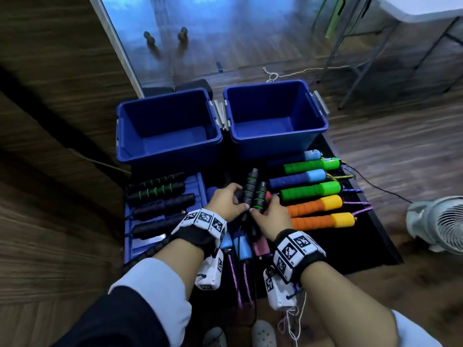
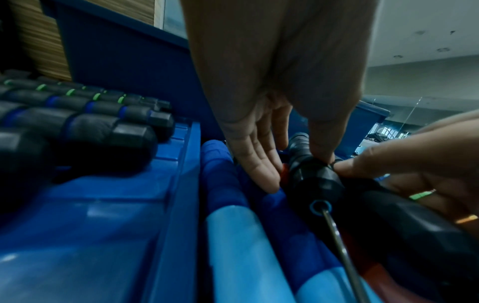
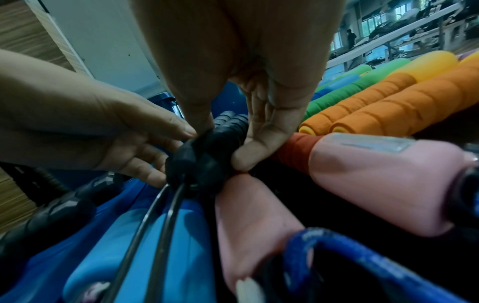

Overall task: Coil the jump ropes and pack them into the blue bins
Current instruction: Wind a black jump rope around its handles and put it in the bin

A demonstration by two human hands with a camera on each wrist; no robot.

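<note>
Two empty blue bins stand side by side at the back, the left bin (image 1: 120, 126) and the right bin (image 1: 323, 121). In front of them both hands meet over a pair of black jump rope handles with green rings (image 1: 253, 191). My left hand (image 1: 238, 199) pinches the left handle (image 2: 316, 180) between thumb and fingers. My right hand (image 1: 263, 209) pinches the handle ends (image 3: 207, 155) from the other side, thumb on top. Two thin black cables (image 3: 155, 215) run from the handles toward me.
Black handles with green and blue rings (image 1: 160, 196) lie on a blue lid (image 1: 200, 186) at left. Green, blue and orange handles (image 1: 313, 194) lie in a row at right on a black mat (image 1: 350, 246). Light blue and pink handles (image 1: 240, 246) lie under my wrists. A white fan (image 1: 438, 221) stands far right.
</note>
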